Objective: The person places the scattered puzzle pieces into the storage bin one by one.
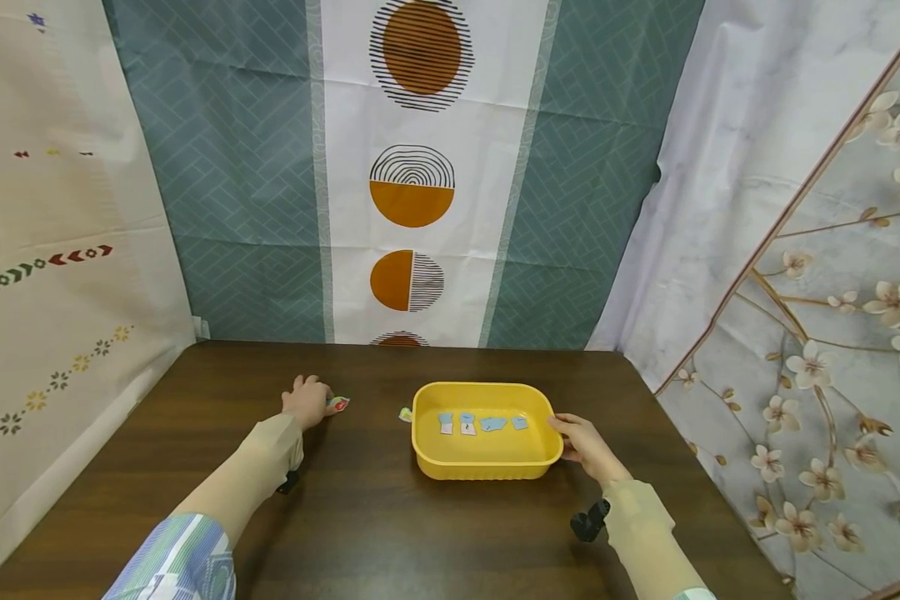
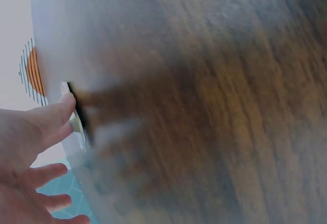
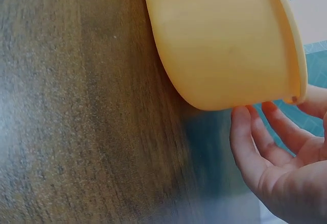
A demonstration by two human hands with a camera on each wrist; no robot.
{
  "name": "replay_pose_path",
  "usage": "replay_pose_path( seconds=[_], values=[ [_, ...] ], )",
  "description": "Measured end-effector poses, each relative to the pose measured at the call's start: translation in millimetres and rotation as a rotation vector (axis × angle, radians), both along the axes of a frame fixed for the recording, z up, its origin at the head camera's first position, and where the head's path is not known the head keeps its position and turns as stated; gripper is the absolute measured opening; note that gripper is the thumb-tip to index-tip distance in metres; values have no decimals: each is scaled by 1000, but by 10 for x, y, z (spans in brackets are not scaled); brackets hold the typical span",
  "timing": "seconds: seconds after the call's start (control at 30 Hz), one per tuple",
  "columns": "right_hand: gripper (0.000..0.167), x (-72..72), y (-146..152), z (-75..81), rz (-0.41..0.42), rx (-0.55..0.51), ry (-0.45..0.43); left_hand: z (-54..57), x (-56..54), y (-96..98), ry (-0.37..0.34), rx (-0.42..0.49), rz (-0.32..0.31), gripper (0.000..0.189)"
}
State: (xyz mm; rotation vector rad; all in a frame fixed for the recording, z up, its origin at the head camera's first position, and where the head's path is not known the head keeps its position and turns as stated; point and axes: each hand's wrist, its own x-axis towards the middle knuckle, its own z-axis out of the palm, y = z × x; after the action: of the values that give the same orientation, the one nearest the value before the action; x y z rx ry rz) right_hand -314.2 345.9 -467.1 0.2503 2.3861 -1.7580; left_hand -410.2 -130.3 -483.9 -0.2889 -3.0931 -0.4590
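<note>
My left hand [image 1: 309, 402] is over the left part of the table. Between thumb and forefinger it pinches a small flat piece [image 1: 338, 404] with a red and green print; in the left wrist view this thin piece [image 2: 79, 124] is nearly edge-on, and the other fingers spread apart. My right hand [image 1: 581, 443] grips the right end of a yellow plastic basin [image 1: 487, 472]. The right wrist view has its thumb over the rim and the fingers against the outer wall [image 3: 225, 50]. Several pale blue and pinkish flat pieces [image 1: 493, 424] lie in a row in the basin.
Another small greenish piece [image 1: 406, 414] lies on the dark wooden table [image 1: 360, 533], touching or close to the basin's left side. Patterned cloths hang behind the table [image 1: 412, 192] and along the left [image 1: 67, 333] and right [image 1: 780, 333].
</note>
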Motion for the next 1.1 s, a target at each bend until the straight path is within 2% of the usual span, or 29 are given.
replay_pose_path(
  seconds=[0.17,0.33,0.53,0.73,0.93,1.1],
  values=[
    [57,-3,26,9,23,-33,-14,82,-20,75,17,-21,-15,26],
    [56,-8,39,10,34,-44,-11,266,-19,249,62,0,-2,30],
    [55,19,49,-8,16,-61,-18,514,7,655,120,59,7,34],
    [52,36,45,-16,17,-92,-14,688,69,1124,139,81,-43,36],
    [52,48,30,3,21,-92,-1,771,197,1511,151,86,-116,34],
    [52,63,20,19,23,-83,12,749,303,1753,146,68,-174,32]
  ],
)
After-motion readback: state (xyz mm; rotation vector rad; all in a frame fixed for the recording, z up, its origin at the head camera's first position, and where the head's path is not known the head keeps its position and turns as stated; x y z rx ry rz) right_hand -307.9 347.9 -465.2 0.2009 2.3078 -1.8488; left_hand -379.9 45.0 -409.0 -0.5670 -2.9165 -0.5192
